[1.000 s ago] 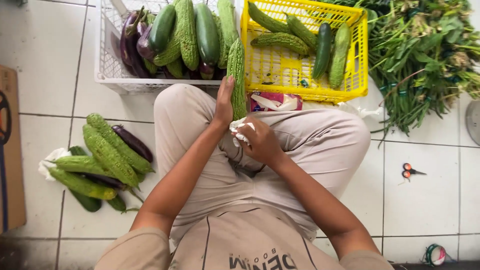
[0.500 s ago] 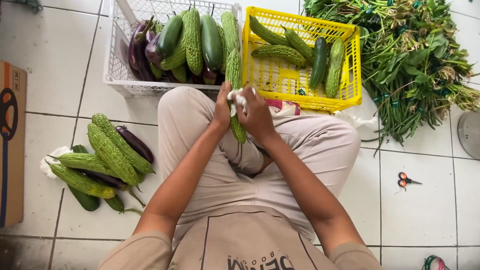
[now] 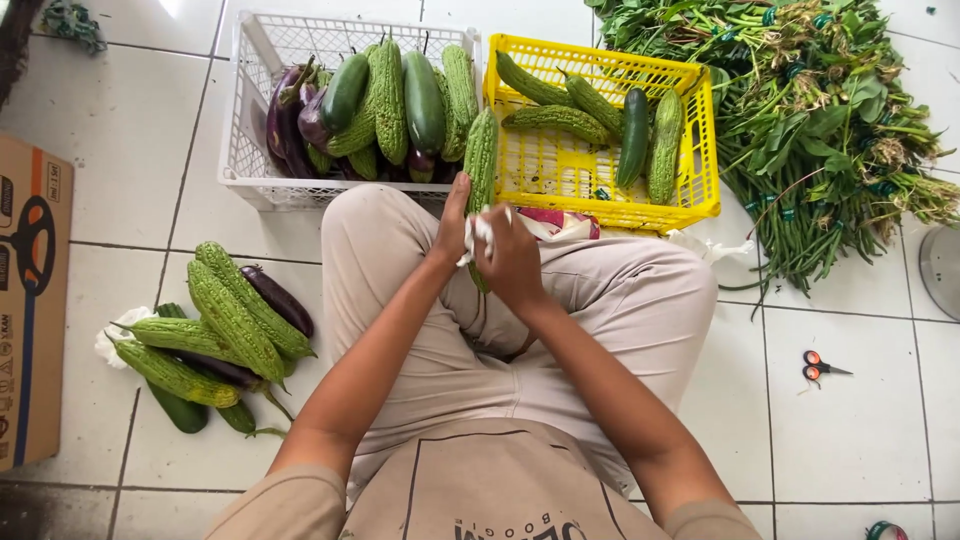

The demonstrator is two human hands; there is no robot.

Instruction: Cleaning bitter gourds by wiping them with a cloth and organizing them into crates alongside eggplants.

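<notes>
Head view: both hands, left hand [image 3: 452, 222] and right hand [image 3: 510, 255], grip a warty, ridged bitter gourd [image 3: 481, 160] with white cloth [image 3: 480, 232].

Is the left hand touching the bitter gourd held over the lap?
Touching. The head view shows the left hand wrapped against the bitter gourd, with no gap, while the right hand presses a white cloth to it.

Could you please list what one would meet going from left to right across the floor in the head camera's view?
Cardboard box → loose pile of bitter gourds → white crate → bitter gourd held in both hands → yellow crate → heap of leafy greens → small scissors.
</notes>
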